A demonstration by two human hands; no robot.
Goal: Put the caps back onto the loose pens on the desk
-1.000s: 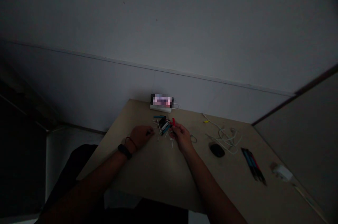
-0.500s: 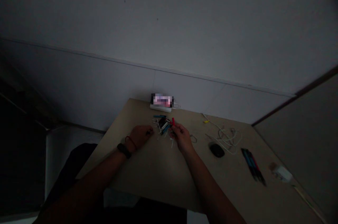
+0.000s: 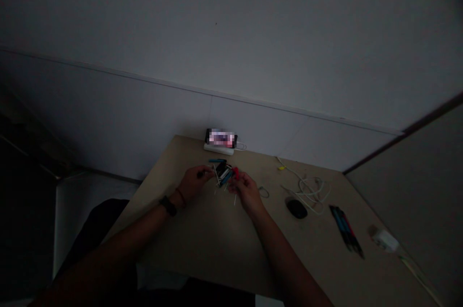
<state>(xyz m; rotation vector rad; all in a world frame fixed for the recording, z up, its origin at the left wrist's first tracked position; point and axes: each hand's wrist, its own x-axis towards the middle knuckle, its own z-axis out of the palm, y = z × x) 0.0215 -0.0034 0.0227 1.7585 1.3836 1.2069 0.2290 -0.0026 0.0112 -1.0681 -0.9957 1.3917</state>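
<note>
The scene is very dim. On a beige desk (image 3: 202, 244) lies a small pile of pen parts (image 3: 222, 172): blue, black and white pieces. My right hand (image 3: 245, 190) is closed on a red pen piece (image 3: 235, 172) at the right of the pile. My left hand (image 3: 193, 183), with a dark band on its wrist, has its fingers curled round a small dark piece at the left of the pile; I cannot make out what it is.
A phone (image 3: 220, 139) stands on a white block at the desk's far edge, by the wall. Right of my hands lie a black mouse (image 3: 296, 208), tangled white cables (image 3: 310, 190), several pens (image 3: 345, 227) and a white charger (image 3: 385, 240).
My left hand has lifted and moved right toward the pile. My right hand has shifted slightly, still on the red piece.
</note>
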